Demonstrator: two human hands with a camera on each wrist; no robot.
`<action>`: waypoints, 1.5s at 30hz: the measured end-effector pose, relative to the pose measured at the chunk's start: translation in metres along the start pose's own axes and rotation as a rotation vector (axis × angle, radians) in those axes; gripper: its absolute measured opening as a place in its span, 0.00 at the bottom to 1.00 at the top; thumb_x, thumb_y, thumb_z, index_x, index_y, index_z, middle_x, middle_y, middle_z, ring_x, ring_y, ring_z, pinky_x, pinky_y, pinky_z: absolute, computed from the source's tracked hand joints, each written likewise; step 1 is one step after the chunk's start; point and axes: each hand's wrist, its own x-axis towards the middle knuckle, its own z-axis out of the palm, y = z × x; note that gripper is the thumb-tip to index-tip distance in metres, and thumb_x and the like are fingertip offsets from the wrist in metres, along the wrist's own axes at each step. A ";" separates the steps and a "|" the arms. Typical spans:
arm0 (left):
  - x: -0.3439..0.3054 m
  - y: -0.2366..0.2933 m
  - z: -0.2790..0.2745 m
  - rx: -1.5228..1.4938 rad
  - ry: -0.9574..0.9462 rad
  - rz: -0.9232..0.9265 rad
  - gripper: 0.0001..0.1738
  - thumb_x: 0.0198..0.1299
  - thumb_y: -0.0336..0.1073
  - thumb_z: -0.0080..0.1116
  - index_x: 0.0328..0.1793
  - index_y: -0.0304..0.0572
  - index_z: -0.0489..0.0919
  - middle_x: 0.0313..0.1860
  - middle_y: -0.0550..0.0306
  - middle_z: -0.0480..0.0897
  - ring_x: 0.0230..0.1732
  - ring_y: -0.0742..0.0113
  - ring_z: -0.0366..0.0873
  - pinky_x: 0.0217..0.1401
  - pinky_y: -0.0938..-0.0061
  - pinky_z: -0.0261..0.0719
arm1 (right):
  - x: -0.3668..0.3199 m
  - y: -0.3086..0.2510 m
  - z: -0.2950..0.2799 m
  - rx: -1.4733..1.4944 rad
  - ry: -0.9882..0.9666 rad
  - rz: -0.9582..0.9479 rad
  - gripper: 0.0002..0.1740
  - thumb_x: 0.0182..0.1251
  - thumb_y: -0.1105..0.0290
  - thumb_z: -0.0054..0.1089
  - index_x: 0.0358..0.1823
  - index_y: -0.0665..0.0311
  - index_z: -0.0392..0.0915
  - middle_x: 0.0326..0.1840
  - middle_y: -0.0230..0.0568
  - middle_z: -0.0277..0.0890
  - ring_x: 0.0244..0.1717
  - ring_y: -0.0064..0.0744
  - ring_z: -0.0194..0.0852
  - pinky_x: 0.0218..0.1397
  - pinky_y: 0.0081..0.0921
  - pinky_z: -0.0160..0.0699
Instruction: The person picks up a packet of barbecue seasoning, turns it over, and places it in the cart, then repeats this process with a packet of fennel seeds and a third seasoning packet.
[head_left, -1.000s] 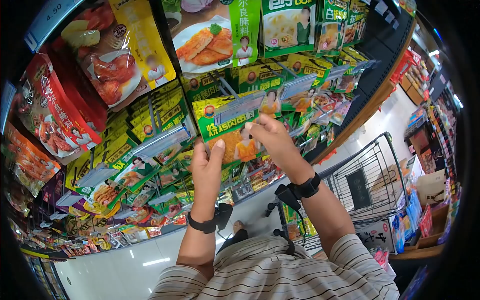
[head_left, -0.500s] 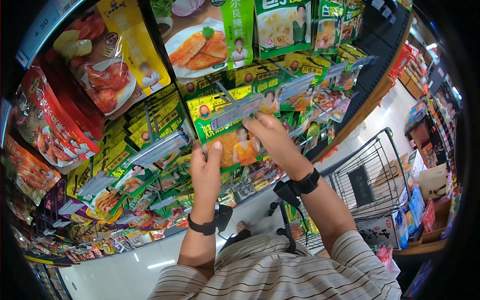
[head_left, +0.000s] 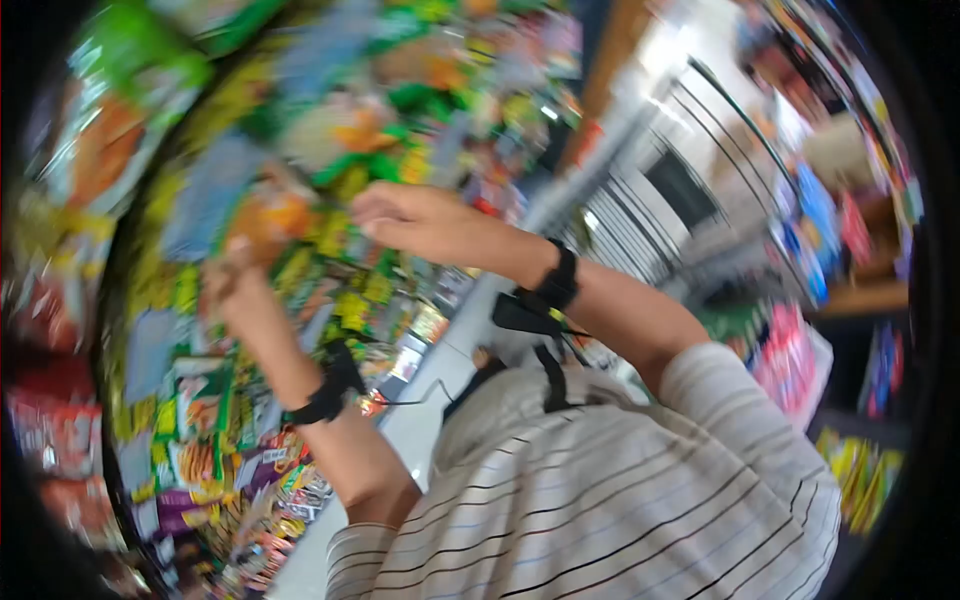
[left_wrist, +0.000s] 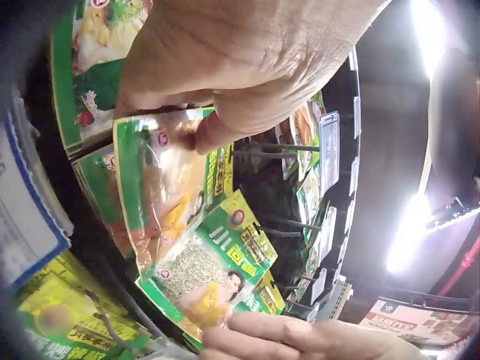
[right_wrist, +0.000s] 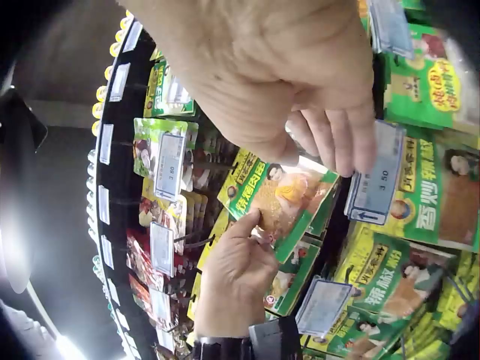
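Observation:
A green and yellow seasoning packet (right_wrist: 281, 199) with a picture of meat and a person in orange is in front of the hanging rows. My left hand (right_wrist: 232, 277) pinches its edge, the thumb lying on the packet's front (left_wrist: 161, 180) in the left wrist view. My right hand (head_left: 410, 215) is off the packet, to its right in the blurred head view, fingers loosely bent and holding nothing. Below the pinched packet in the left wrist view, a similar packet (left_wrist: 199, 281) with a grainy picture hangs close to the right hand (left_wrist: 292, 337).
Price tags (right_wrist: 375, 180) stick out at the fronts of the hooks. More seasoning packets (right_wrist: 397, 270) hang around the hands. A wire shopping cart (head_left: 690, 180) stands in the aisle to the right, near a pink bagged item (head_left: 785, 360).
The head view has swung to the right and blurred. My right hand has let go of the packet and moved apart from the left, which keeps its pinch.

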 end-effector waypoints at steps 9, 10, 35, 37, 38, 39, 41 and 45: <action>-0.045 0.000 -0.001 0.014 -0.044 0.307 0.30 0.74 0.41 0.56 0.70 0.21 0.67 0.68 0.40 0.74 0.69 0.55 0.72 0.73 0.63 0.69 | -0.140 0.004 -0.038 0.267 0.052 0.125 0.14 0.74 0.65 0.55 0.53 0.67 0.78 0.46 0.34 0.82 0.49 0.20 0.79 0.55 0.22 0.78; -0.062 0.018 0.006 0.037 0.008 0.287 0.29 0.74 0.41 0.55 0.70 0.24 0.69 0.66 0.41 0.76 0.67 0.54 0.73 0.71 0.64 0.70 | -0.150 0.018 -0.040 0.231 0.151 0.077 0.16 0.69 0.61 0.58 0.48 0.67 0.80 0.36 0.33 0.83 0.38 0.21 0.82 0.42 0.24 0.81; -0.274 0.055 0.111 -0.143 -0.646 -0.285 0.18 0.77 0.36 0.49 0.64 0.28 0.72 0.56 0.44 0.80 0.55 0.64 0.79 0.63 0.69 0.77 | -0.351 0.262 -0.284 0.173 0.728 0.865 0.12 0.69 0.67 0.54 0.43 0.71 0.76 0.41 0.45 0.80 0.38 0.39 0.86 0.37 0.35 0.89; -0.280 0.056 0.114 -0.146 -0.665 -0.294 0.18 0.77 0.35 0.49 0.64 0.28 0.72 0.56 0.45 0.80 0.55 0.64 0.79 0.64 0.69 0.77 | -0.358 0.274 -0.283 0.144 0.721 0.942 0.12 0.69 0.69 0.53 0.43 0.73 0.76 0.42 0.47 0.80 0.40 0.41 0.87 0.39 0.37 0.90; -0.283 0.057 0.116 -0.161 -0.655 -0.309 0.17 0.77 0.35 0.49 0.64 0.28 0.72 0.55 0.45 0.80 0.55 0.64 0.79 0.64 0.69 0.78 | -0.361 0.281 -0.282 0.128 0.735 1.011 0.12 0.68 0.70 0.52 0.44 0.74 0.77 0.42 0.49 0.80 0.39 0.43 0.87 0.39 0.39 0.91; -0.285 0.057 0.117 -0.154 -0.664 -0.312 0.17 0.77 0.35 0.49 0.64 0.28 0.72 0.55 0.45 0.80 0.56 0.64 0.79 0.64 0.69 0.78 | -0.364 0.288 -0.281 0.140 0.735 1.044 0.12 0.68 0.71 0.52 0.44 0.74 0.77 0.41 0.49 0.81 0.39 0.43 0.87 0.39 0.39 0.91; -0.288 0.055 0.119 -0.142 -0.681 -0.316 0.18 0.77 0.36 0.50 0.63 0.28 0.72 0.55 0.45 0.80 0.56 0.64 0.79 0.63 0.69 0.78 | -0.371 0.307 -0.279 0.162 0.734 1.107 0.12 0.68 0.71 0.51 0.44 0.75 0.77 0.41 0.48 0.81 0.37 0.44 0.87 0.39 0.40 0.91; -0.290 0.052 0.122 -0.110 -0.702 -0.366 0.19 0.77 0.37 0.50 0.64 0.28 0.72 0.55 0.44 0.81 0.55 0.63 0.80 0.63 0.68 0.78 | -0.358 0.317 -0.274 0.196 0.749 0.997 0.14 0.68 0.68 0.55 0.46 0.73 0.78 0.41 0.47 0.81 0.35 0.41 0.86 0.36 0.38 0.90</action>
